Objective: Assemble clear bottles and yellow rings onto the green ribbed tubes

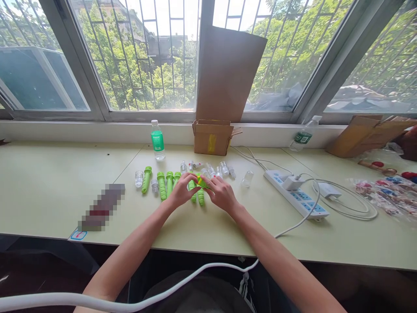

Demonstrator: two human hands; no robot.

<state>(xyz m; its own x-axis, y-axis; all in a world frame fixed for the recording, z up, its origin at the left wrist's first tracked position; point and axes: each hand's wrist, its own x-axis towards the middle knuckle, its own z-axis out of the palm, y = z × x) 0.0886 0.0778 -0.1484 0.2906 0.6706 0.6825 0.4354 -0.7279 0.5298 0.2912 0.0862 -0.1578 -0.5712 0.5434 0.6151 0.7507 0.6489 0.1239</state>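
A small bright green plastic piece with a yellow patch (203,182) is pinched between the fingers of both my hands, above the table. My left hand (183,189) grips it from the left, and my right hand (223,192) from the right; the fingers cover part of it. Several green ribbed plastic handles lie around and beneath the hands, among them one handle (147,180) at the left and one (161,186) nearer my left hand. Several clear plastic pieces lie behind the hands, including a clear cup-like piece (224,168). Another clear cup (139,178) stands at the left.
A green-labelled water bottle (158,141) and a cardboard box (212,138) stand at the back. At right are a clear cup (247,178), a white power strip (296,195) with looping cables, another bottle (304,134) and bagged colourful items (384,193). A white cable (195,274) crosses in front.
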